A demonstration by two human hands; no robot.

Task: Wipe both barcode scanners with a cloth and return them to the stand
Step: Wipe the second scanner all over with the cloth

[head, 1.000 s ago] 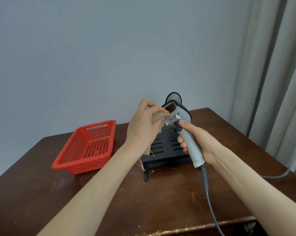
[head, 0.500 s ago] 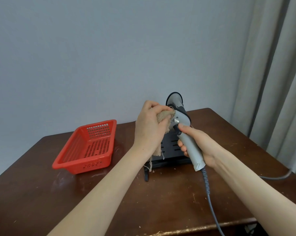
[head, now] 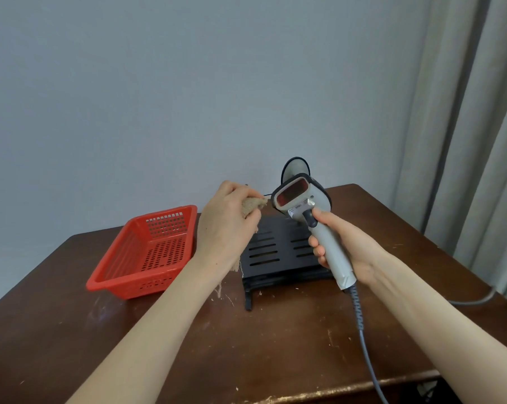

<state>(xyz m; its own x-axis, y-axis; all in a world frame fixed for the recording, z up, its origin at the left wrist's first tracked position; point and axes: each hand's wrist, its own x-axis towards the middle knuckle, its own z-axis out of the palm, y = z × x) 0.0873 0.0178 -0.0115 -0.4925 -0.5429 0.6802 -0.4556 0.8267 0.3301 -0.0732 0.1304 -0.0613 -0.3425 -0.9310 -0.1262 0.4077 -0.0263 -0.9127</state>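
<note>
My right hand grips the handle of a grey barcode scanner, held upright above the black slotted stand. The scanner's red window faces me and its coiled grey cable hangs down to the table. My left hand holds a bunched beige cloth just left of the scanner head, a small gap apart from it. Frayed cloth ends hang below my left wrist. A second scanner's dark rounded head peeks out behind the held one.
A red perforated plastic basket sits on the brown wooden table left of the stand. A grey wall is behind and grey curtains hang at the right. A grey cable trails off the table's right edge.
My left hand with the cloth has pulled leftward off the scanner head. The scanner's red window, covered by the cloth before, is now exposed and turned toward me.
</note>
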